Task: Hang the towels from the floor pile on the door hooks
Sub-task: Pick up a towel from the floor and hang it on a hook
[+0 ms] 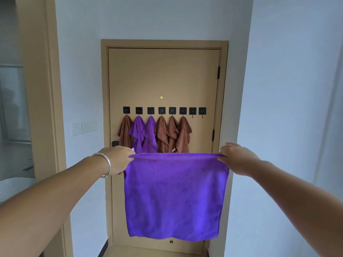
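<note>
Left hand (116, 158) and right hand (236, 157) pinch a flat purple towel's (174, 197) top corners; eight hooks (192, 111), six towels (183, 135) hung

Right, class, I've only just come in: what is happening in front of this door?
A person is holding a purple towel spread out in front of a door, the left hand and right hand each gripping a top corner. Six of the eight black hooks on the door already carry towels, four brown and two purple. The two hooks at the right end are bare, so this towel is not yet hung.
</note>
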The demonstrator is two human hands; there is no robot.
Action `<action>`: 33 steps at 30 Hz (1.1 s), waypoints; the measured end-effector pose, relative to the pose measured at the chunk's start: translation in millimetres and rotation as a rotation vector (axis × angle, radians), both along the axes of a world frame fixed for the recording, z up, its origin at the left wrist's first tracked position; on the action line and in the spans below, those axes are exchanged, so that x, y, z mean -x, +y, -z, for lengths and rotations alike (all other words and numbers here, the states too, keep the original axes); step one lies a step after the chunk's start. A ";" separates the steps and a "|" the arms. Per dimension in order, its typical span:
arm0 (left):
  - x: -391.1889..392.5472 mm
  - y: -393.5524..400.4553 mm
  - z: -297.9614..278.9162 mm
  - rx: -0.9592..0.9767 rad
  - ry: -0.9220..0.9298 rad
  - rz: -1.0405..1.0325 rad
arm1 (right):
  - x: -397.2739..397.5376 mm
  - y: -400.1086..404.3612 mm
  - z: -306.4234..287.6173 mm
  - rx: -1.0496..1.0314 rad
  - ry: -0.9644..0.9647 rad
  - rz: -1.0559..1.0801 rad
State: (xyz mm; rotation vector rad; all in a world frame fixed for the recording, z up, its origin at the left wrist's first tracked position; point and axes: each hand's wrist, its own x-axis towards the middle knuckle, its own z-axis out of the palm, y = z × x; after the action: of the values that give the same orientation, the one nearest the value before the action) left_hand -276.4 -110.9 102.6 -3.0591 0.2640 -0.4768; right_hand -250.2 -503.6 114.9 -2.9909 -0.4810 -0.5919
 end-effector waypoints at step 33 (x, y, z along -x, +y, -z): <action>-450.2 -71.8 -16.4 -0.031 0.018 0.054 | -447.1 -69.8 6.3 -0.018 -0.035 0.082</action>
State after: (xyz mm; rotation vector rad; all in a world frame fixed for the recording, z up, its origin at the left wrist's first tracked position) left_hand 173.8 -182.8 119.0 -3.0343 0.3518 -0.4441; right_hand 196.9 -573.5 108.6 -2.9998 -0.3549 -0.6526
